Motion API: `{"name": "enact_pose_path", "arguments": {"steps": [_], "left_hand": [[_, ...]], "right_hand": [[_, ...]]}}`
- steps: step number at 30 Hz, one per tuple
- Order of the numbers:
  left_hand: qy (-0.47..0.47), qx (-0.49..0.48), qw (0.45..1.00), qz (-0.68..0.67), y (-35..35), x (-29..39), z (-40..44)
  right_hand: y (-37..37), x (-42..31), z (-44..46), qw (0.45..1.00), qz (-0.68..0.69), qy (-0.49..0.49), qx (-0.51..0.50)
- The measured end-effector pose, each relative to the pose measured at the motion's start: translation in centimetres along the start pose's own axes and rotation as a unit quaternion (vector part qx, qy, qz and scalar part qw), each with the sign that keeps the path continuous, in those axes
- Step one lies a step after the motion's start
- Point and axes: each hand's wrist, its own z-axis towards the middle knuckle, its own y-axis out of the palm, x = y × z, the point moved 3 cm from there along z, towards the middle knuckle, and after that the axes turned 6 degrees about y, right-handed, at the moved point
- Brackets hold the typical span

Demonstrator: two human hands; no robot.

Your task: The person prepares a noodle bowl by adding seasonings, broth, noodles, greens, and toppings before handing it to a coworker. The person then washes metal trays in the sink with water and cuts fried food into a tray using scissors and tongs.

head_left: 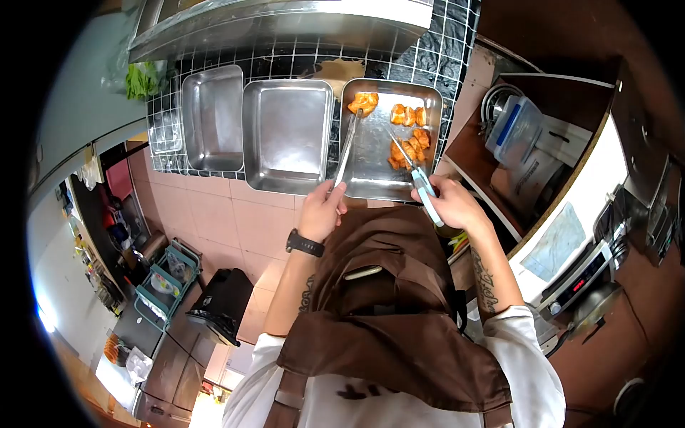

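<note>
My left hand (321, 212) is closed around metal tongs (347, 153), whose tips meet an orange, sauce-coated piece of meat (364, 101) in the upper left of the right-hand steel tray (371, 160). My right hand (458, 204) grips kitchen scissors (424, 187) with light blue handles. Their blades point into the same tray, close to a cluster of orange meat pieces (410, 150). Above that cluster lies a short row of similar pieces (408, 115). Whether the scissor blades touch any meat I cannot tell.
Two more steel trays, a middle one (289, 132) and a left one (214, 118), stand alongside on a wire-grid surface (282, 64). A metal ledge (285, 36) runs behind. At right is a shelf with a clear plastic container (515, 132). A black bin (222, 303) stands lower left.
</note>
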Motion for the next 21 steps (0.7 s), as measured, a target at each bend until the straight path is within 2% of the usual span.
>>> {"name": "enact_pose_path", "arguments": {"steps": [5,11,17,21], "left_hand": [[0.004,-0.012,0.996,-0.086,0.6,1.2,1.6],[0.022,-0.065,0.996,-0.058,-0.7,1.0,4.9],[0.051,-0.096,0.994,-0.033,-0.7,2.5,5.8],[0.030,-0.113,0.992,-0.050,-1.2,2.6,6.3]], "right_hand": [[0.1,0.3,0.1,1.000,0.012,-0.001,-0.012],[-0.2,1.7,0.4,0.998,0.063,0.001,-0.007],[-1.0,1.9,0.0,0.998,0.056,0.007,0.003],[-1.0,2.2,-0.1,0.997,0.082,-0.004,0.005]]}}
